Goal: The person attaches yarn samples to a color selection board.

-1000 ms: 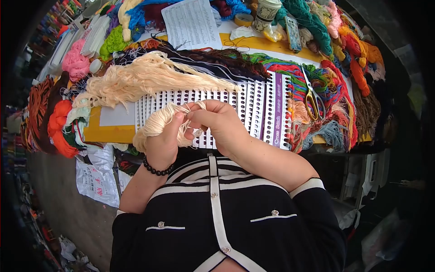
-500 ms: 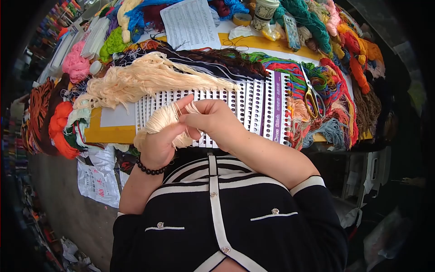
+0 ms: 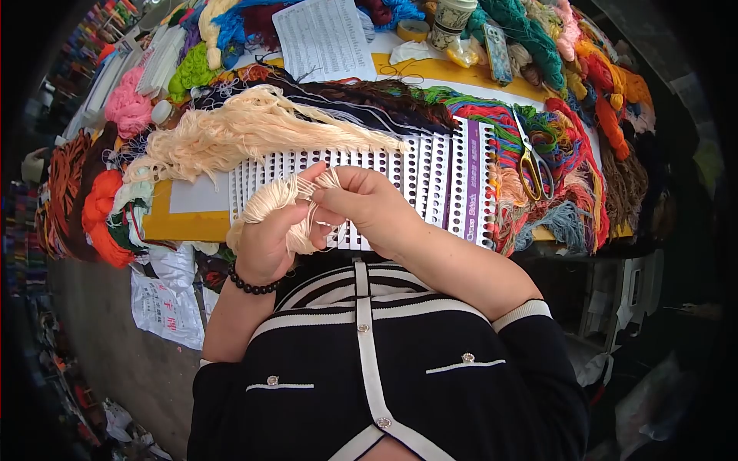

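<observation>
A looped bundle of cream embroidery thread hangs over my left hand, which is closed on it in front of my body. Close beside it, my right hand pinches a few strands of the same thread between thumb and fingers. Both hands are over the front edge of white punched thread cards, which stack side by side under them. A purple strip marked "Cross Stitch" runs along the right-hand card. Behind my hands, a long pale peach hank of thread lies across the cards.
Gold-handled scissors lie on multicoloured threads at the right. Dark thread stretches behind the peach hank. A printed sheet, a patterned cup and a phone are at the back. Orange-red yarn hangs at the left edge.
The strands between my hands have spread into more separate loops, and my right fingers have shifted slightly. The thread bundle stays over my left hand.
</observation>
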Available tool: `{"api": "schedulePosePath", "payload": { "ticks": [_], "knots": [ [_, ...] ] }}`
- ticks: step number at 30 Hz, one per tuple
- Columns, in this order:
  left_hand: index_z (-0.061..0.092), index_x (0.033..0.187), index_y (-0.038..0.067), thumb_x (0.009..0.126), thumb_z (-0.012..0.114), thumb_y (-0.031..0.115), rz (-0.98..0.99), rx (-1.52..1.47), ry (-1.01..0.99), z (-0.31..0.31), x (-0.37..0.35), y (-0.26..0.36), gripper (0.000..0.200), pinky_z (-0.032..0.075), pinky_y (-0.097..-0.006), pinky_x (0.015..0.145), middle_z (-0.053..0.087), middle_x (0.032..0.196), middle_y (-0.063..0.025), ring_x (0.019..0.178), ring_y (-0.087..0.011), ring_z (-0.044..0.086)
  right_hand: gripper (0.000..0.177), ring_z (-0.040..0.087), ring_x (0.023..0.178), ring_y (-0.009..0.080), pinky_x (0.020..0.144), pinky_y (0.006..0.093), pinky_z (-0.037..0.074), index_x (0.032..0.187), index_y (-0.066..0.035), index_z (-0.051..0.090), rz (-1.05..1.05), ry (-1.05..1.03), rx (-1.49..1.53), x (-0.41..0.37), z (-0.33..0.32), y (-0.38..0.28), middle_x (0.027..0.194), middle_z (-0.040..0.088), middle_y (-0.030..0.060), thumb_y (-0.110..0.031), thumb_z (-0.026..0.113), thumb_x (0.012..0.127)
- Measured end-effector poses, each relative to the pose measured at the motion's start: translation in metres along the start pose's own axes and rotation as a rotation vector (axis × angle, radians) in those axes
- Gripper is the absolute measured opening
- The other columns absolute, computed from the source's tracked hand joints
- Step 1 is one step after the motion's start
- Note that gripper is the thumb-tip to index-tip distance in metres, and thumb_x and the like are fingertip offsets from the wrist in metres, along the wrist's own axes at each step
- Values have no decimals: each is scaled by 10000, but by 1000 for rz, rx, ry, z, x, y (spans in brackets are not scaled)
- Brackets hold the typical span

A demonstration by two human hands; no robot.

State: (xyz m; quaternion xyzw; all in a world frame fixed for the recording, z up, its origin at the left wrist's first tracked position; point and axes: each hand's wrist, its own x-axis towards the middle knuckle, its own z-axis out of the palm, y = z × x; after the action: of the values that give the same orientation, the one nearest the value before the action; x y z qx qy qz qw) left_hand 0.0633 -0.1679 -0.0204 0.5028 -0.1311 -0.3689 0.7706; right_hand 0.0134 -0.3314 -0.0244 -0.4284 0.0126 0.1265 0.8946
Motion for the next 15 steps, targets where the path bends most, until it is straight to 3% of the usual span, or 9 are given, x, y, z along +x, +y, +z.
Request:
{"api": "schedulePosePath", "payload": {
  "ticks": [2,3,5,6,8,10,12,15],
  "knots": [
    [354,1327,-76,832,437,75,8,-15,-12,1,0,1,524,482,-293,795,579,1104,-143,912,-168,588,136,609,674,157,668,272,467,930,-19,583,7,52,32,1,-1,-1,694,571,35,-136,529,887],
    [379,1304,-82,833,423,53,52,6,76,5,-1,3,493,489,-291,768,607,1038,-145,859,-177,600,136,609,674,157,668,272,467,930,-19,583,7,52,31,1,-1,-3,694,571,35,-136,529,887],
    [404,1282,-88,833,408,31,93,27,165,3,-2,4,464,497,-290,741,636,971,-146,806,-186,613,153,562,659,129,702,286,445,918,-29,585,16,193,361,4,-1,-9,691,570,13,-159,509,895],
    [414,1270,-89,829,412,32,124,10,189,-3,-4,4,457,490,-302,768,641,945,-141,799,-189,613,153,562,659,129,702,286,445,918,-29,585,17,193,362,5,-9,-9,691,570,13,-159,509,895],
    [423,1259,-90,825,415,32,151,-5,216,-7,-6,4,451,483,-313,796,645,919,-137,791,-193,612,174,494,598,108,694,289,428,927,-35,583,1,-46,535,5,-26,-7,698,574,-6,-186,500,898],
    [423,1262,-85,825,429,35,136,2,21,-5,-5,7,453,475,-314,805,631,954,-134,789,-181,610,138,456,565,85,642,252,411,886,-35,605,-9,-12,476,2,-20,-4,701,577,-12,-163,557,866],
    [405,1280,-75,839,436,36,119,30,-21,-2,-1,4,456,459,-314,844,619,975,-137,837,-179,604,102,443,555,67,596,218,383,815,-40,631,30,162,81,1,2,-9,679,582,-2,-141,617,826],
    [384,1302,-65,858,451,36,114,131,-5,14,2,-2,460,441,-306,874,596,1016,-128,880,-162,588,99,469,518,68,532,206,361,757,-18,636,26,144,-32,0,4,-5,600,575,28,-105,644,803]
  ]
}}
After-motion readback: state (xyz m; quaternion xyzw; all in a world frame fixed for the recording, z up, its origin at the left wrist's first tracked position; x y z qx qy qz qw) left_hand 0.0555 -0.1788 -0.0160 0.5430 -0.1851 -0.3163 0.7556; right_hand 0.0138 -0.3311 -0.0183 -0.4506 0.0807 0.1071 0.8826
